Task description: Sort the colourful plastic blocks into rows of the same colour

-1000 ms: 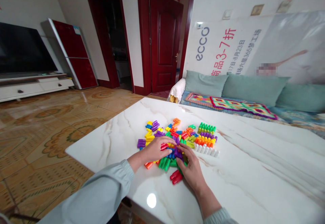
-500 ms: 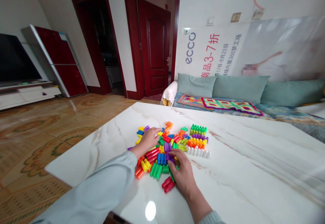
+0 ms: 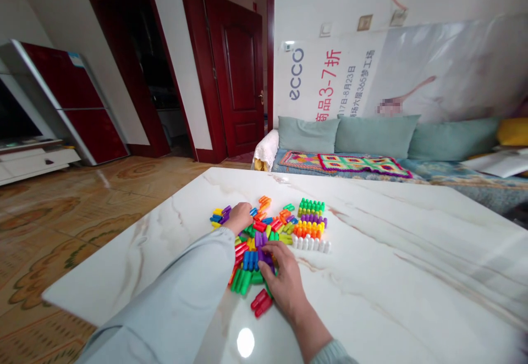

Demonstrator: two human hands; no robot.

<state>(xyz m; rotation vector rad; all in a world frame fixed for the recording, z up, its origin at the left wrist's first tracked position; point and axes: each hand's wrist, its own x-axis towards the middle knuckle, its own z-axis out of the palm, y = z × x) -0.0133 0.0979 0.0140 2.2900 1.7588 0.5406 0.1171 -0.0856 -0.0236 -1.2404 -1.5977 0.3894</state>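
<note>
A loose pile of bright plastic building blocks, shaped like joined pegs, lies on the marble-patterned table (image 3: 371,287). My left hand (image 3: 239,217) is at the far left of the pile, fingers curled down; whatever they hold is hidden. Beside it are blue and orange blocks (image 3: 259,216). My right hand (image 3: 285,279) is at the near right of the pile, thumb and fingers closed around a purple block (image 3: 265,255). Left of that sits a blue block (image 3: 250,260), with a green block (image 3: 241,282) nearer me. A dark red block (image 3: 261,303) lies by my right wrist.
Right of the pile stand sorted rows: green (image 3: 312,206), purple (image 3: 314,219), orange (image 3: 308,232) and white blocks (image 3: 312,243). Behind the table is a sofa with green cushions (image 3: 377,136). A red door (image 3: 239,72) and a red fridge (image 3: 70,100) are farther back.
My left hand has curled inward, and its forearm now covers more of the pile's left side. My right hand stays at the purple block. The whole view has shifted slightly.
</note>
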